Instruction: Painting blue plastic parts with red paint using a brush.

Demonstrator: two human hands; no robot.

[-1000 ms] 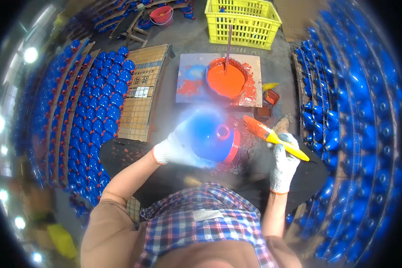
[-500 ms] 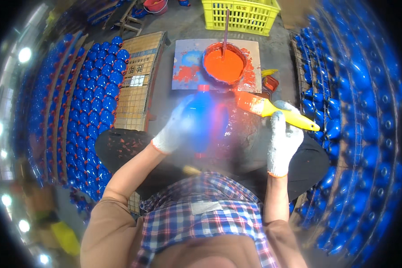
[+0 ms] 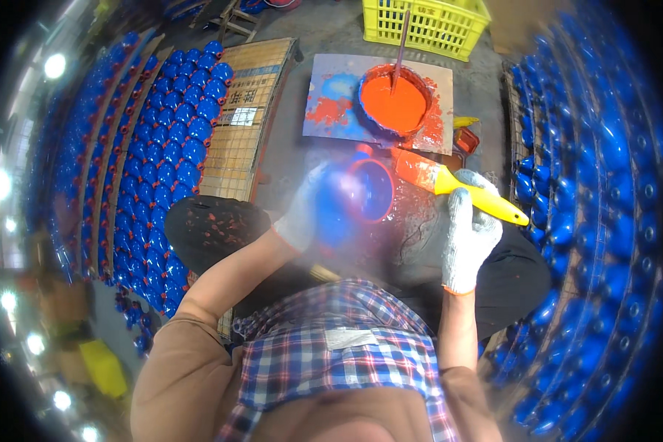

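My left hand [image 3: 299, 215], in a white knit glove, grips a shiny blue rounded hollow casing [image 3: 334, 214], blurred by motion. Its round opening has a red rim and faces right; a red knob tops it. My right hand [image 3: 467, 239], gloved too, is closed round the yellow handle of a paintbrush [image 3: 486, 201]. Wide bristles coated in orange-red point left, close to the casing's rim; whether they touch it I cannot tell. Just beyond stands a bucket [image 3: 376, 131] of orange-red paint [image 3: 390, 103], with a thin stick [image 3: 401, 55] upright in it.
Under the bucket lies a paint-spattered board [image 3: 324, 82]. A yellow crate [image 3: 426, 31] stands behind it. Wire-mesh racks with rows of blue casings [image 3: 173, 132] rise on the left, and more blue casings [image 3: 604, 243] crowd the right. A small red tray [image 3: 465, 140] sits right of the board.
The blue casing has turned in my left hand, so its red-rimmed opening now shows toward the brush. The brush stays in my right hand. The whole view has shifted slightly.
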